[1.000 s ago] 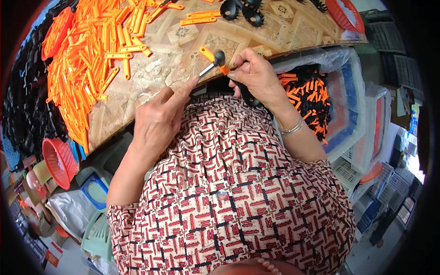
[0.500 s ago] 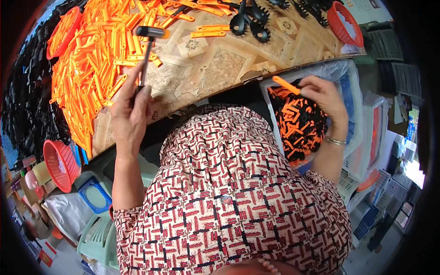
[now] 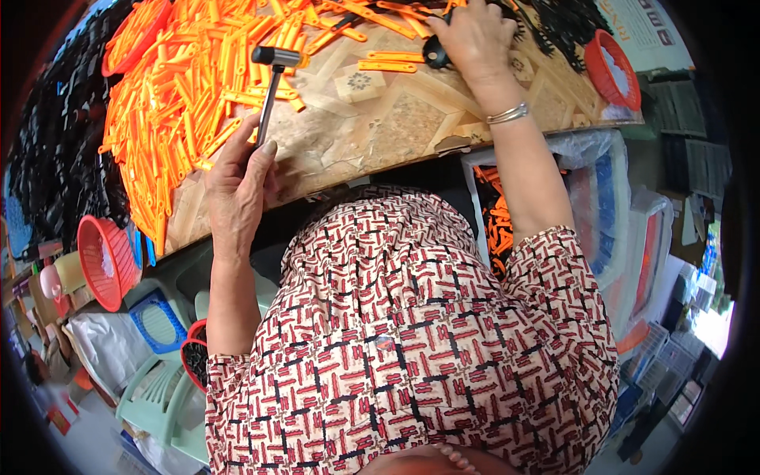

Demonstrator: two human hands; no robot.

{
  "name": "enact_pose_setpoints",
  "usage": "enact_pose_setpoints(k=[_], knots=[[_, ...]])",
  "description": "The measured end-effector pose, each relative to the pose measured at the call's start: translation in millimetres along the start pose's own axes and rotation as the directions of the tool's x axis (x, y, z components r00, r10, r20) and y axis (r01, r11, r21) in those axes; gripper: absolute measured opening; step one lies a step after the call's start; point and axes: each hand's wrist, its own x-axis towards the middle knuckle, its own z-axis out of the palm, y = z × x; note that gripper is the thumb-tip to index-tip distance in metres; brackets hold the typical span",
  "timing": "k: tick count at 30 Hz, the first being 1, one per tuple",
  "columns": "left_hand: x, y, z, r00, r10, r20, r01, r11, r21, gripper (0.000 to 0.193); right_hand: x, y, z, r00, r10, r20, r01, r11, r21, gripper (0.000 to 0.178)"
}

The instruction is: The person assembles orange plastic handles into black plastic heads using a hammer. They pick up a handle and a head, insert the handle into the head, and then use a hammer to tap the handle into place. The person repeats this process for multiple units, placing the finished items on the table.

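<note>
My left hand [image 3: 239, 174] is closed round the metal shaft of a small hammer [image 3: 277, 57] with a black and amber head, held up over the near edge of the table [image 3: 348, 142]. My right hand [image 3: 475, 39] is stretched to the far side of the table, over black plastic utensil heads [image 3: 435, 54]. Its thumb sticks out to the side, while its other fingertips are mostly hidden. A bit of orange shows beside it. To its left lie two orange plastic handles [image 3: 392, 62], and a large heap of such handles [image 3: 174, 103] covers the table's left side.
Red baskets stand at the table's right end [image 3: 613, 67] and by its left corner [image 3: 107, 265]. A lined container [image 3: 590, 150] with orange and black pieces sits below the table edge at right. Black parts [image 3: 59, 158] pile up at far left.
My right hand has moved from above the container up to the black utensil heads. The orange handle it held no longer shows clearly in it. My left hand keeps the hammer raised.
</note>
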Motion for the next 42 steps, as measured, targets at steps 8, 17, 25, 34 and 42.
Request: enact_pose_setpoints(k=[8, 17, 25, 34, 42], knots=[[9.7, 24.8, 20.5, 0.994, -0.081, -0.072, 0.089, 0.99, 0.11, 0.028, 23.8, 46.8, -15.6, 0.978, 0.202, -0.049, -0.086, 0.609, 0.789, 0.019], [48.4, 14.4, 23.5, 0.948, 0.318, 0.005, -0.253, 0.747, 0.614, 0.021, -74.4, 13.7, -77.9, 0.935, -0.075, 0.348, -0.317, 0.268, 0.91, 0.021], [70.9, 3.5, 13.9, 0.864, 0.492, 0.109, -0.364, 0.459, 0.81, 0.023, -137.9, 0.6, -88.8, 0.814, -0.121, 0.568, -0.502, 0.346, 0.793, 0.021], [67.9, 24.2, 6.1, 0.996, 0.034, -0.085, -0.053, 0.969, -0.241, 0.025, -161.5, -12.7, -84.1, 0.658, -0.073, 0.75, -0.658, 0.428, 0.619, 0.023], [38.3, 16.7, 69.1, 0.957, -0.187, 0.221, 0.265, 0.872, -0.412, 0.016, -160.5, -20.4, -77.5, 0.672, -0.161, 0.723, -0.578, 0.496, 0.648, 0.032]])
